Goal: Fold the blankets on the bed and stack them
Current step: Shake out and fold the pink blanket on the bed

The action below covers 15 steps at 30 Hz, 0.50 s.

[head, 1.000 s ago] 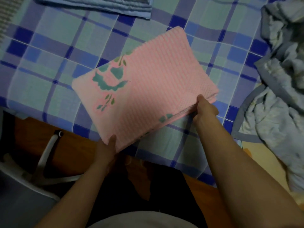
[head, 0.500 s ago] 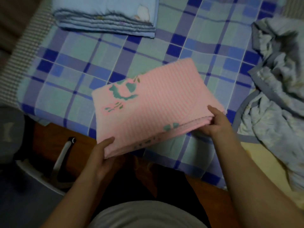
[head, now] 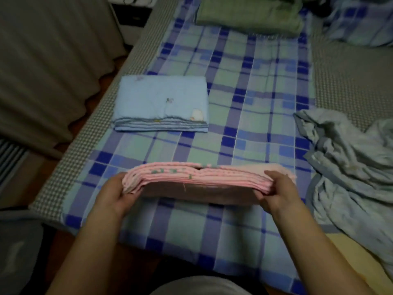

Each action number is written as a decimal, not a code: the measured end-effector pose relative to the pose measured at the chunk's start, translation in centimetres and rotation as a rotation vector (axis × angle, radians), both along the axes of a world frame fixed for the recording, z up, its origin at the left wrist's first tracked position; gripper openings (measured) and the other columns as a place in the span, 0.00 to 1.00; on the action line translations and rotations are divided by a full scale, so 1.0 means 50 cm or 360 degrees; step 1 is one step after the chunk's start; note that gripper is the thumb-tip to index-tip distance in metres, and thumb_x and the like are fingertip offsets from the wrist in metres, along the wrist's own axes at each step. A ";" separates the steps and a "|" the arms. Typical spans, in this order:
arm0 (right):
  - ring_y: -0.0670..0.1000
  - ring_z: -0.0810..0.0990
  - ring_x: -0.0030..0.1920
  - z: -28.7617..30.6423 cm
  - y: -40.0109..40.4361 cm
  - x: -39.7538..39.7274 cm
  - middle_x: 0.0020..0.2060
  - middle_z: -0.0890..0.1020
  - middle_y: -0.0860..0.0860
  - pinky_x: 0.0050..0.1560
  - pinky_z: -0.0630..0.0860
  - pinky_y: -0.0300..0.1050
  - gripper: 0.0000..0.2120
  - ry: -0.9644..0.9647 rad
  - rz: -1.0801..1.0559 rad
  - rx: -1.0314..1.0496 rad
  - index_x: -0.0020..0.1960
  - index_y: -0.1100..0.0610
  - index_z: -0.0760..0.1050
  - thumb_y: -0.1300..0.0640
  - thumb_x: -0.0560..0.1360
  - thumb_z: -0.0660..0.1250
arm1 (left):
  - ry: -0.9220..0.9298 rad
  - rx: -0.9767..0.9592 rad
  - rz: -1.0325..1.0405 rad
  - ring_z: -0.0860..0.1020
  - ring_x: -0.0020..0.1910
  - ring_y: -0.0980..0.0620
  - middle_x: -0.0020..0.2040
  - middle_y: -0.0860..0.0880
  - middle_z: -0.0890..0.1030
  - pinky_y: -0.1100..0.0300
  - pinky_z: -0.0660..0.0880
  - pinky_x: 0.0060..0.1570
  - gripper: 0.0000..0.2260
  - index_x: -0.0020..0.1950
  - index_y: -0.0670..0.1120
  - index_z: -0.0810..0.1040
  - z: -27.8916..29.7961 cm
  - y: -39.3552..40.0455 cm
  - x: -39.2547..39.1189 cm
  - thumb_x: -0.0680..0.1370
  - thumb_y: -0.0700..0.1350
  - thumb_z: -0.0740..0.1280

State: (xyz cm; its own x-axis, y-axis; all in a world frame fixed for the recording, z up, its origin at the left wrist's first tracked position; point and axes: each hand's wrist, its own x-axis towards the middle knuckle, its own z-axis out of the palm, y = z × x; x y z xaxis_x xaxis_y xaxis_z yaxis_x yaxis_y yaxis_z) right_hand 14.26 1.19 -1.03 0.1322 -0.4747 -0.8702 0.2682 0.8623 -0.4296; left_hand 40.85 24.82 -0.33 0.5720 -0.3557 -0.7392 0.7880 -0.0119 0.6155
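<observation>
Across the middle of the frame runs the bed [head: 251,116], covered by a blue-and-green plaid sheet, with a checked mattress edge showing along its left side. At centre left lies a folded light blue blanket [head: 161,103], flat and squared, well apart from everything else. Up at the top edge sits a folded green blanket [head: 248,15], and in the upper right corner a plaid pillow or bundle [head: 361,22], too blurred to tell which. At the right edge a crumpled grey-blue blanket [head: 348,167] lies heaped and unfolded, just beside the right hand. A pleated curtain [head: 49,67] fills the upper left. Nothing lies between the pink bundle and the blue one but bare sheet.

Low in the centre, the folded pink blanket [head: 200,177] is held above the sheet, its stacked edges facing the camera. The left hand [head: 112,194] grips its left end, fingers curled under and thumb on top; the right hand [head: 278,192] clamps its right end the same way.

Half a second ago the pink blanket was tilted with its flowered face showing, nearer the foot of the bed; now it is turned level and edge-on, and the view has lifted to take in more of the bed.
</observation>
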 end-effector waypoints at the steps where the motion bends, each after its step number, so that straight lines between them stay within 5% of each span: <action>1: 0.52 0.82 0.24 0.028 -0.020 0.057 0.26 0.83 0.55 0.26 0.80 0.51 0.05 0.0016 0.0033 -0.0041 0.44 0.57 0.75 0.64 0.78 0.63 | -0.0066 -0.0010 -0.0051 0.84 0.30 0.54 0.30 0.49 0.84 0.60 0.81 0.32 0.13 0.26 0.46 0.85 0.018 -0.011 0.061 0.43 0.44 0.71; 5: 0.52 0.81 0.23 0.157 -0.100 0.280 0.25 0.82 0.55 0.27 0.80 0.47 0.07 -0.0069 0.0174 -0.0268 0.44 0.59 0.75 0.62 0.79 0.61 | -0.0154 -0.0246 -0.0136 0.86 0.45 0.49 0.45 0.41 0.86 0.53 0.83 0.44 0.22 0.56 0.38 0.82 0.160 -0.075 0.259 0.62 0.37 0.70; 8: 0.53 0.82 0.26 0.254 -0.164 0.421 0.28 0.82 0.56 0.32 0.82 0.49 0.07 -0.0222 0.0213 -0.0459 0.44 0.60 0.76 0.61 0.79 0.61 | -0.0463 -0.0376 -0.0162 0.83 0.56 0.40 0.58 0.34 0.81 0.46 0.81 0.53 0.24 0.65 0.33 0.74 0.239 -0.076 0.358 0.70 0.36 0.68; 12: 0.53 0.81 0.33 0.296 -0.243 0.550 0.32 0.82 0.56 0.34 0.83 0.47 0.05 -0.0289 0.0079 -0.0704 0.50 0.59 0.76 0.62 0.79 0.61 | -0.0785 -0.0253 0.0053 0.81 0.55 0.43 0.61 0.43 0.79 0.45 0.78 0.54 0.20 0.66 0.50 0.71 0.213 -0.087 0.352 0.77 0.32 0.64; 15: 0.52 0.81 0.41 0.234 -0.263 0.570 0.45 0.81 0.55 0.39 0.83 0.47 0.12 -0.0032 0.0230 -0.0804 0.60 0.57 0.75 0.60 0.77 0.63 | -0.0920 -0.0092 -0.0095 0.78 0.59 0.43 0.65 0.44 0.75 0.43 0.78 0.56 0.24 0.67 0.52 0.66 0.100 -0.143 0.296 0.76 0.31 0.67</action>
